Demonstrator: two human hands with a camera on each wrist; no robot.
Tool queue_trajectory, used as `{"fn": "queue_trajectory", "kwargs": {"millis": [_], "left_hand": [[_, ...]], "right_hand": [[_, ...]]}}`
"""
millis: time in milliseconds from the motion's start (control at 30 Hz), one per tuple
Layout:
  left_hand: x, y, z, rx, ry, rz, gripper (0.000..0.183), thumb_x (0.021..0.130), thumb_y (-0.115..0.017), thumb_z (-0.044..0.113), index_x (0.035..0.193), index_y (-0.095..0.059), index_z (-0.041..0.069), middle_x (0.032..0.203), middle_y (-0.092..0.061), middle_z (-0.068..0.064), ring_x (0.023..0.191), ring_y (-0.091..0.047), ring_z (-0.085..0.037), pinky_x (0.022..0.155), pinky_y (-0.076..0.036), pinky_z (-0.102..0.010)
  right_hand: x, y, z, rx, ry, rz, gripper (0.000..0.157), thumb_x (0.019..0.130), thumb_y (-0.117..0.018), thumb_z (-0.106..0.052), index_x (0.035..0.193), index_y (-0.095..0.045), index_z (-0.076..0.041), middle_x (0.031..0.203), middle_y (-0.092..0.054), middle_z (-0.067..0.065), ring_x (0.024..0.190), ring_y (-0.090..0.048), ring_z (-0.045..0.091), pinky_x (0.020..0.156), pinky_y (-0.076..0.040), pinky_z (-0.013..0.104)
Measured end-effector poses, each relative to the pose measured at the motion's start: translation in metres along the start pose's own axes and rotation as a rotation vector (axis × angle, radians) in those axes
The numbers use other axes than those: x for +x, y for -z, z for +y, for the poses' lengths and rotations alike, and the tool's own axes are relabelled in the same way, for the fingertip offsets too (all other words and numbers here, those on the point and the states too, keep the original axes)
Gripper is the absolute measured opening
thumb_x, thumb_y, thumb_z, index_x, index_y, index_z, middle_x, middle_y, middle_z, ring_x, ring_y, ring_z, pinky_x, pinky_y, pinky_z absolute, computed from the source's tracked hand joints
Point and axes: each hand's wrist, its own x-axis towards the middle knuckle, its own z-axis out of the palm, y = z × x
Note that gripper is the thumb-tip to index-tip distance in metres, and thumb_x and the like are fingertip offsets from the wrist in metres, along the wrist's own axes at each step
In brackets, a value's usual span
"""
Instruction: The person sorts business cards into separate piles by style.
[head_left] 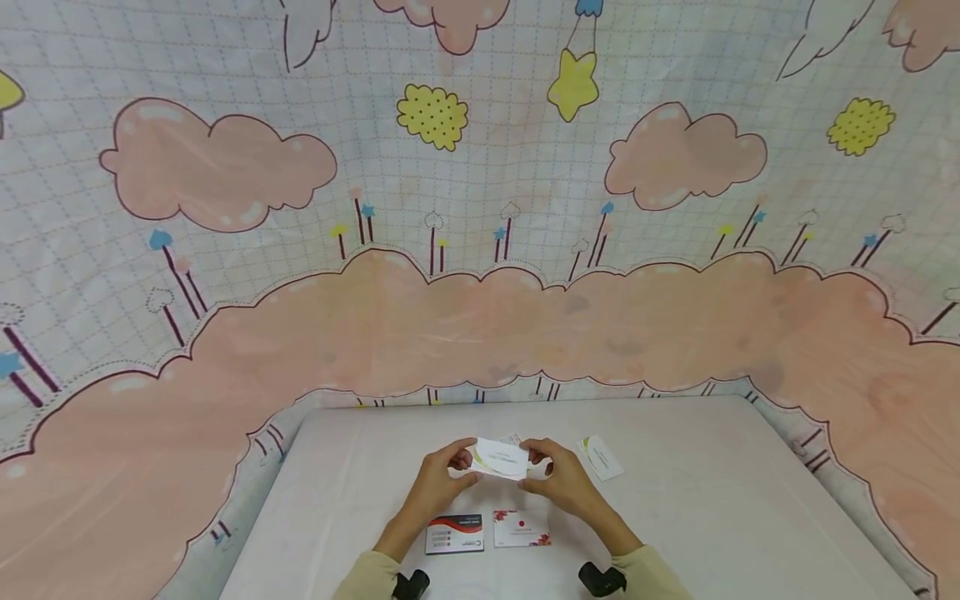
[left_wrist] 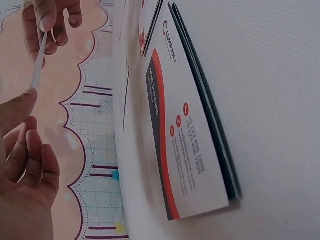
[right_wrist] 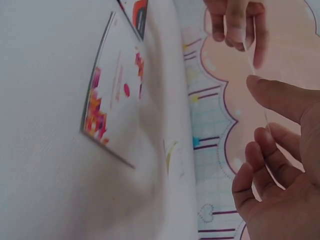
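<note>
A white business card (head_left: 500, 459) with a green curve is held up over the table between both hands. My left hand (head_left: 437, 481) pinches its left end between thumb and fingers. At the other end, my right hand (head_left: 564, 479) pinches it the same way. Seen from the left wrist, the card (left_wrist: 39, 62) is almost edge-on. Below the hands lie a red, black and white business card stack (head_left: 454, 534) and, beside it, a white card stack with red patterns (head_left: 522, 529).
Right of the right hand, another white card with a green curve (head_left: 601, 457) lies on the white table (head_left: 720, 500). Part of a further card (head_left: 510, 439) shows behind the held one. A cloud-patterned cloth (head_left: 480, 325) hangs behind the table.
</note>
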Motion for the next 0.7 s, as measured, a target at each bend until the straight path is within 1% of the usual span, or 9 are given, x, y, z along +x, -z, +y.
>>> {"fn": "queue_trajectory", "kwargs": {"millis": [67, 167, 200, 300, 400, 433, 533, 700], "left_hand": [[0.0, 0.0, 0.001, 0.01, -0.009, -0.054, 0.056, 0.08, -0.079, 0.008, 0.132, -0.06, 0.005, 0.09, -0.059, 0.005, 0.085, -0.056, -0.011, 0.082, -0.055, -0.034], [0.0, 0.001, 0.002, 0.033, -0.012, -0.125, 0.059, 0.081, -0.079, 0.009, 0.135, -0.057, 0.005, 0.089, -0.058, 0.006, 0.083, -0.054, -0.007, 0.08, -0.053, -0.025], [0.0, 0.001, 0.001, 0.038, -0.019, -0.143, 0.059, 0.081, -0.078, 0.009, 0.136, -0.056, 0.004, 0.089, -0.058, 0.006, 0.083, -0.053, -0.006, 0.078, -0.052, -0.023], [-0.001, 0.001, -0.001, 0.045, -0.005, -0.187, 0.062, 0.081, -0.078, 0.008, 0.138, -0.054, 0.003, 0.088, -0.057, 0.005, 0.082, -0.052, -0.006, 0.075, -0.047, -0.018], [-0.002, 0.001, -0.004, 0.05, 0.0, -0.203, 0.063, 0.079, -0.078, 0.005, 0.137, -0.053, -0.001, 0.087, -0.057, 0.004, 0.081, -0.051, -0.008, 0.073, -0.046, -0.019], [-0.002, 0.001, -0.005, 0.052, 0.013, -0.208, 0.064, 0.079, -0.078, 0.005, 0.137, -0.053, 0.0, 0.087, -0.056, 0.004, 0.081, -0.051, -0.007, 0.073, -0.045, -0.018], [-0.003, 0.002, -0.009, 0.064, 0.014, -0.212, 0.062, 0.078, -0.079, 0.004, 0.135, -0.055, 0.0, 0.087, -0.057, 0.004, 0.081, -0.051, -0.006, 0.073, -0.046, -0.019], [-0.004, 0.005, -0.016, 0.099, 0.03, -0.22, 0.059, 0.077, -0.08, 0.007, 0.132, -0.057, 0.002, 0.092, -0.059, 0.004, 0.084, -0.052, -0.008, 0.076, -0.047, -0.022]], "right_hand": [[-0.002, 0.003, 0.005, -0.011, 0.012, -0.014, 0.056, 0.072, -0.087, -0.017, 0.123, -0.064, -0.01, 0.1, -0.06, -0.002, 0.095, -0.054, 0.02, 0.076, -0.05, 0.03], [-0.005, 0.004, 0.011, -0.014, 0.04, -0.026, 0.055, 0.072, -0.087, -0.015, 0.122, -0.064, -0.01, 0.1, -0.061, -0.003, 0.094, -0.054, 0.019, 0.074, -0.05, 0.03], [-0.005, 0.004, 0.013, -0.01, 0.046, -0.026, 0.055, 0.071, -0.087, -0.014, 0.121, -0.064, -0.01, 0.1, -0.061, -0.003, 0.094, -0.055, 0.018, 0.074, -0.049, 0.03], [-0.005, 0.003, 0.017, -0.003, 0.069, -0.034, 0.054, 0.071, -0.087, -0.012, 0.12, -0.065, -0.01, 0.1, -0.062, -0.002, 0.093, -0.056, 0.02, 0.072, -0.048, 0.026], [-0.004, -0.001, 0.019, -0.002, 0.072, -0.057, 0.053, 0.072, -0.086, -0.012, 0.121, -0.065, -0.011, 0.103, -0.063, -0.001, 0.095, -0.056, 0.02, 0.072, -0.046, 0.023], [-0.003, -0.002, 0.019, -0.002, 0.069, -0.067, 0.053, 0.073, -0.085, -0.012, 0.122, -0.064, -0.011, 0.104, -0.062, -0.001, 0.095, -0.056, 0.02, 0.072, -0.046, 0.023], [-0.002, -0.007, 0.022, -0.015, 0.055, -0.089, 0.053, 0.074, -0.085, -0.014, 0.123, -0.065, -0.012, 0.106, -0.063, -0.002, 0.097, -0.056, 0.019, 0.074, -0.046, 0.023], [0.0, -0.016, 0.025, -0.036, 0.05, -0.115, 0.053, 0.074, -0.086, -0.016, 0.122, -0.065, -0.011, 0.109, -0.063, 0.001, 0.1, -0.056, 0.02, 0.084, -0.049, 0.032]]}}
